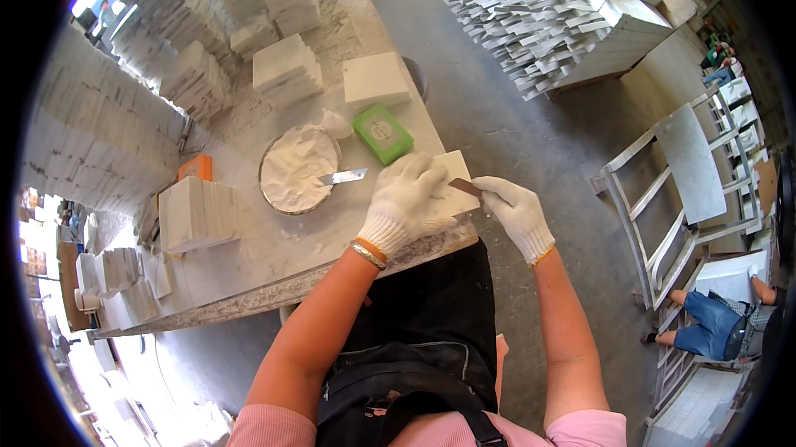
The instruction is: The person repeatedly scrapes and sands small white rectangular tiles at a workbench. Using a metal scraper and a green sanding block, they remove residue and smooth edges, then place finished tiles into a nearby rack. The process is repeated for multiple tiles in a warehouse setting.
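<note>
My left hand, in a white knit glove, rests flat on a pale square tile at the table's right corner, thumb stretched out. A small flat brown strip is pinched in my gloved right hand; it lies against the tile's right edge, and I cannot tell its exact kind. Beyond my left hand sits a green box. Left of that is a round bowl of white paste or powder, with a putty knife laid over its rim.
On the dusty table stand stacked tiles, an orange box and another tile stack. Tall stone stacks rise at left. A pallet of stone strips and a metal rack stand right, near another person.
</note>
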{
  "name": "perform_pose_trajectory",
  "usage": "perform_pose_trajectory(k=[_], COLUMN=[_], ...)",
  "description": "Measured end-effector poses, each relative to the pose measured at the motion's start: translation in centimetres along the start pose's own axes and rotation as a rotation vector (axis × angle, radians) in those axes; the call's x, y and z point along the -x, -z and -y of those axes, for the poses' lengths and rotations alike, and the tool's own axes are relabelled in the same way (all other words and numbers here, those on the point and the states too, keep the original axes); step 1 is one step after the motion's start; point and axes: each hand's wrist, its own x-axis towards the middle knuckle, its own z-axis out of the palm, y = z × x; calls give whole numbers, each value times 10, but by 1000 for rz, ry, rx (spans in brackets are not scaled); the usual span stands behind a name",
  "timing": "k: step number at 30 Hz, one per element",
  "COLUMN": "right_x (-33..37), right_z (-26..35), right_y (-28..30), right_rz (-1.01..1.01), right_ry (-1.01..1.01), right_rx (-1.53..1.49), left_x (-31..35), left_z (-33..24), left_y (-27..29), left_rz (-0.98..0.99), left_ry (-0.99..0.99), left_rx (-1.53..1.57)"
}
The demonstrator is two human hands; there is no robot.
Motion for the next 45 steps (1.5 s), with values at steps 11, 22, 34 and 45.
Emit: perform_pose_trajectory(k=[11, 22, 34, 45], right_x=[-12, -4, 14, 21], right_z=[-2, 2, 0, -6], right_y=[-7, -6, -6, -21], right_rz=[-38, -2, -69, -161], right_ry=[138, 43, 34, -25], right_rx=[73, 43, 45, -60], left_x=[0, -1, 0, 1], left_z=[0, -1, 1, -3], left_y=[1, 2, 0, 1], left_rz=[27, 39, 65, 1], left_ry=[5, 27, 33, 17], left_rx=[-17, -28, -19, -24])
